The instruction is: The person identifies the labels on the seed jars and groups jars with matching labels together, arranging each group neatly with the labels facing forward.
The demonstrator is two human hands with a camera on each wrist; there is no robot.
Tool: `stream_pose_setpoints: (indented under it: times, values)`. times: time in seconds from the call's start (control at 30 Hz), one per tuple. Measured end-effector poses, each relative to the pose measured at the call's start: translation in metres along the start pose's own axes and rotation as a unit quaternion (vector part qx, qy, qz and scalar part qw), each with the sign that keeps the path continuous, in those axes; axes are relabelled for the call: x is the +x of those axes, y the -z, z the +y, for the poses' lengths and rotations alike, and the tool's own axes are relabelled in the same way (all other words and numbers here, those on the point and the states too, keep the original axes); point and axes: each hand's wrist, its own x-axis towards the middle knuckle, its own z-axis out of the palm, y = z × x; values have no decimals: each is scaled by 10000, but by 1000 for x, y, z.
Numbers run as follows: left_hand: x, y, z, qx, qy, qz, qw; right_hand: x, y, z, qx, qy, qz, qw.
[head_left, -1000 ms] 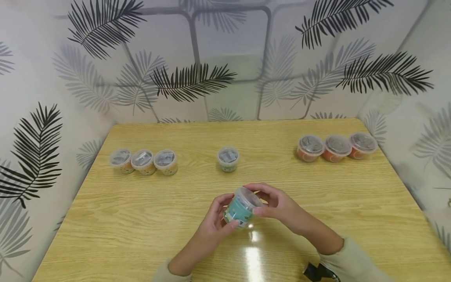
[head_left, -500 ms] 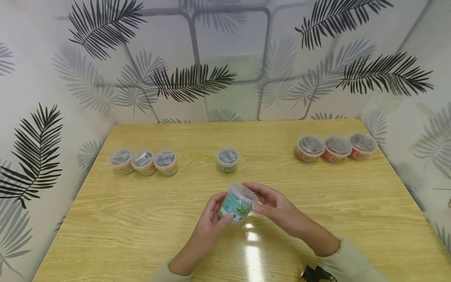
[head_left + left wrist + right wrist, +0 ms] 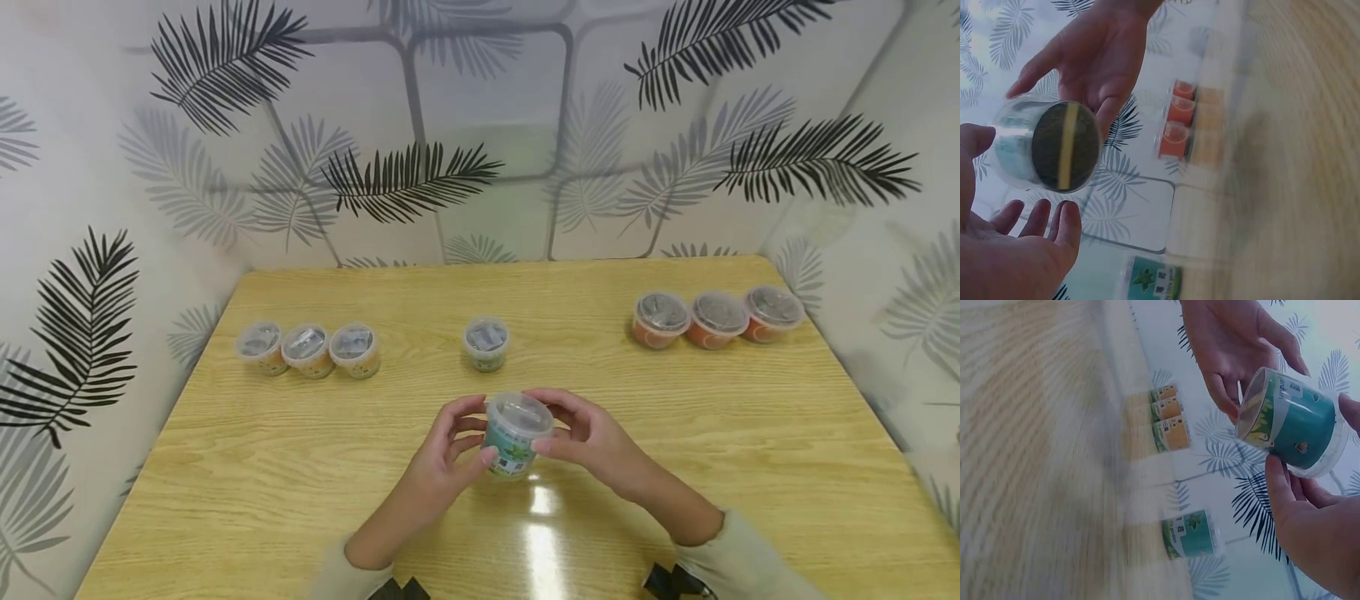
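Observation:
A round clear plastic tub with a teal label [image 3: 510,452] and a translucent lid is between both hands over the middle of the table. My left hand [image 3: 441,468] holds its left side, thumb at the front near the base and fingers spread behind. At the other side my right hand [image 3: 600,443] grips close to the lid, thumb in front. The left wrist view shows the tub's base [image 3: 1047,150], dark with a yellow strip across it. In the right wrist view, the teal label [image 3: 1304,428] carries a small bee picture. The tub stands nearly upright.
A similar small teal tub [image 3: 487,348] stands behind the hands. Three orange-labelled tubs [image 3: 307,352] form a row at the back left. Three red tubs [image 3: 717,321] line up at the back right of the wooden table [image 3: 247,483]. Leaf-patterned cloth [image 3: 487,92] hangs behind.
The tub has turned from a strong rightward tilt to nearly upright, its label turning in the hands. My left fingers have shifted up and spread; the right hand stays almost in place.

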Motion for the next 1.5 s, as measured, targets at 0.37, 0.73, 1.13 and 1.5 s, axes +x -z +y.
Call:
stream_pose_setpoints:
  times: [0.37, 0.73, 1.13, 1.5]
  values:
    - [25, 7, 9, 895, -9, 50, 9960, 4, 14, -4, -1484, 371, 311, 9877]
    - [56, 2, 18, 763, -39, -159, 9970, 9, 30, -13, -1945, 499, 509, 9783]
    - [95, 4, 0, 1071, 407, -61, 9934, 32, 60, -10, -2377, 329, 728, 9680]
    - [120, -5, -20, 2187, 735, 15, 9730, 44, 80, 4, -2157, -62, 712, 9738]
